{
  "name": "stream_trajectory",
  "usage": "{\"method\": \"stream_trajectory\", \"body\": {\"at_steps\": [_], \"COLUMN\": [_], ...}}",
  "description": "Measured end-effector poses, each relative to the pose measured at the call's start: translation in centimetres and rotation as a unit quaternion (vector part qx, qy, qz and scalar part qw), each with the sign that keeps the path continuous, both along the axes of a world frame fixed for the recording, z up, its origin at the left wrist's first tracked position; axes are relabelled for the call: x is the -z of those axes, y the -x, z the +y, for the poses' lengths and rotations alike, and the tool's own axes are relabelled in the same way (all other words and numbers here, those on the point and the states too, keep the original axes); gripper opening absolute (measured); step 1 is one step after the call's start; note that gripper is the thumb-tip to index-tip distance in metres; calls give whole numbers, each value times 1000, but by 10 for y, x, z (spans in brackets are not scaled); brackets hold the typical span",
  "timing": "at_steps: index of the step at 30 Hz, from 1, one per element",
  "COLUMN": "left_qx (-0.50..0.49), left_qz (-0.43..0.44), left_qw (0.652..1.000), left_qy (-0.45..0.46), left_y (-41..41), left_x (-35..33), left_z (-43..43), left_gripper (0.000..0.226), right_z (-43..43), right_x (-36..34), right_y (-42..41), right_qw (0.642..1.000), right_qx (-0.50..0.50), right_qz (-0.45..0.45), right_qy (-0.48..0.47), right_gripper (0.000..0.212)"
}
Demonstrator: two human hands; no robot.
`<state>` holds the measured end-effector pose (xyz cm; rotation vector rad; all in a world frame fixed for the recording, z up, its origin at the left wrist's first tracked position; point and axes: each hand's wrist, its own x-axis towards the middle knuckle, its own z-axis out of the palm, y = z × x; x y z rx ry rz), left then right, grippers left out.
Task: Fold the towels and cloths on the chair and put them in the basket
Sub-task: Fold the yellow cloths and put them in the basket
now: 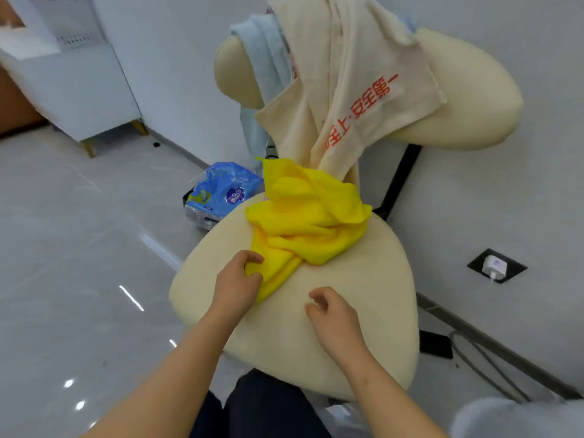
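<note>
I saw the yellow cloth point(309, 222) as soft, matt, fleecy fabric. The chair seat point(347, 279) wore smooth, matt cream upholstery. The cream towel point(363, 74) looked like coarser woven cloth, and the pale blue towel point(262, 45) looked fluffy. The floor point(79, 248) was glossy tile, the blue pack point(221, 191) shiny plastic.

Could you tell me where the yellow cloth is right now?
In the head view the yellow cloth lies crumpled on the chair seat, below the hanging cream towel, its near end gripped by the left hand.
</note>
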<state>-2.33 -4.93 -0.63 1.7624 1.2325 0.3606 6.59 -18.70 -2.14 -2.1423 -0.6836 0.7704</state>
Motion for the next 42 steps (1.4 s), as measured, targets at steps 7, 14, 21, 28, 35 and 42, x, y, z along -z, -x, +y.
{"method": "stream_trajectory", "body": {"at_steps": [7,14,21,28,35,42], "left_qx": [-5,-4,104,-30,-175,70], "left_qz": [19,55,247,119,-128,84], "left_qw": [1000,993,935,984,976,947], "left_qy": [-24,-106,-231,-133,-18,-301], "left_y": [9,7,-12,-46,-84,-76], "left_x": [16,32,44,29,-39,-33], "left_z": [-63,-61,-11,38,67,22], "left_gripper": [25,38,55,20,32,81], "right_z": [-59,-28,35,45,45,36], "right_x": [19,9,26,6,-70,-88], "right_y": [14,-12,-50,-77,-108,-100], "right_qw": [998,994,973,975,922,929], "right_qx": [-37,38,-52,129,195,144], "right_qz": [-8,-46,-217,-98,-97,-85], "right_qy": [-54,-94,66,-154,-321,-331], "right_gripper": [20,34,46,9,13,22]}}
